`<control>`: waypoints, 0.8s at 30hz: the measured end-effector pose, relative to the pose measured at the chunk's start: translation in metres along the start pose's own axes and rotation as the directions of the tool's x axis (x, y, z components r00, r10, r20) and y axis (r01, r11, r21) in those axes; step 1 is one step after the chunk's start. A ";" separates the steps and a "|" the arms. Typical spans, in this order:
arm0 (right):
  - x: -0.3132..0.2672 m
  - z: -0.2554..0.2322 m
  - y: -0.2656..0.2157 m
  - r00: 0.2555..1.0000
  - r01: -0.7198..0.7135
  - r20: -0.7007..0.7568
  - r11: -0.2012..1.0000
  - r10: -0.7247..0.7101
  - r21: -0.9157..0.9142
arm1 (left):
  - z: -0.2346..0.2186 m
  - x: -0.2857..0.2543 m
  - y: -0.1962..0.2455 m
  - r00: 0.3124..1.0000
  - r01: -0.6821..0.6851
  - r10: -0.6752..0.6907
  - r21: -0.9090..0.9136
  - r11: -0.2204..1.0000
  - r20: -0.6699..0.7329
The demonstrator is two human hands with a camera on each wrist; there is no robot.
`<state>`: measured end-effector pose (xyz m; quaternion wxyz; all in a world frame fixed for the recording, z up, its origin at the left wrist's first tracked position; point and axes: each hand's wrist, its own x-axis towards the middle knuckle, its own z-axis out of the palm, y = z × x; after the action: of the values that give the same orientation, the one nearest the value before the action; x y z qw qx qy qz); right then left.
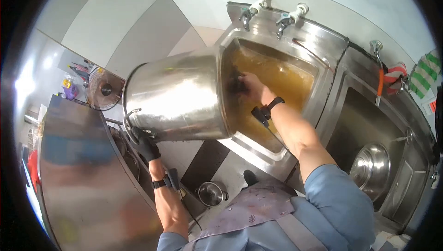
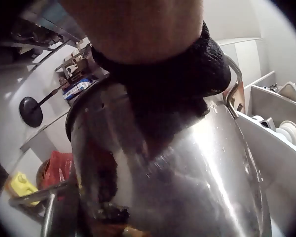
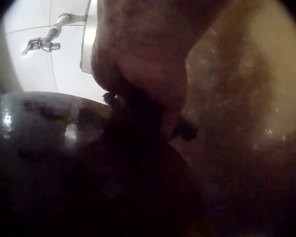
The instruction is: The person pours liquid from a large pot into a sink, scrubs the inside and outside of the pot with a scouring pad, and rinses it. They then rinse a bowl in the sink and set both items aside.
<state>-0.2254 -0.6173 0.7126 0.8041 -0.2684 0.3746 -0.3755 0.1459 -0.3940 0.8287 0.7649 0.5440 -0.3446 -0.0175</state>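
A large stainless steel stockpot [image 1: 175, 96] lies tipped on its side, its mouth turned to the left sink basin [image 1: 258, 152]. My left hand [image 1: 146, 147], in a black glove, grips the pot's loop handle [image 1: 128, 124] near the base; the left wrist view shows the same handle [image 2: 234, 94] beside the glove. At the pot's mouth my bare right hand [image 1: 255, 88] pinches a dark, fuzzy-edged scrubber [image 3: 183, 130], its fingers mostly in shadow. Cloudy yellow-brown liquid [image 1: 290, 82] fills the basin below.
Two taps [image 1: 284, 20] stick out above the left basin. The right basin [image 1: 353, 117] holds a shiny metal bowl [image 1: 370, 168]. To the left runs a steel counter [image 1: 87, 172], with a fan [image 1: 105, 88] behind it. A small pot [image 1: 211, 194] stands on the floor.
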 end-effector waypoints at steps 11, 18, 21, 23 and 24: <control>-0.068 0.072 -0.102 0.678 0.680 0.212 0.491 -0.704 -0.545 | -0.017 0.003 -0.011 0.996 0.054 -0.071 0.270 0.961 0.054; -0.030 0.044 -0.102 0.653 0.719 0.277 0.464 -0.704 -0.517 | 0.001 -0.003 0.007 0.980 0.098 -0.129 0.194 0.976 0.152; -0.003 0.032 -0.105 0.826 0.507 0.138 0.612 -0.547 -0.607 | 0.010 -0.002 0.002 0.984 0.009 -0.046 0.212 0.977 0.171; 0.007 0.019 -0.086 0.903 0.406 0.107 0.744 -0.416 -0.531 | 0.014 -0.006 0.009 0.985 -0.034 -0.002 0.210 0.977 0.173; 0.017 0.016 -0.082 0.954 0.296 0.107 0.839 -0.279 -0.456 | 0.020 -0.010 0.015 0.990 -0.037 0.009 0.194 0.980 0.142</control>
<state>-0.2382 -0.6756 0.7735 0.6569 -0.5138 0.3949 -0.3855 0.1220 -0.4003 0.8397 0.6816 0.6100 -0.4039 -0.0129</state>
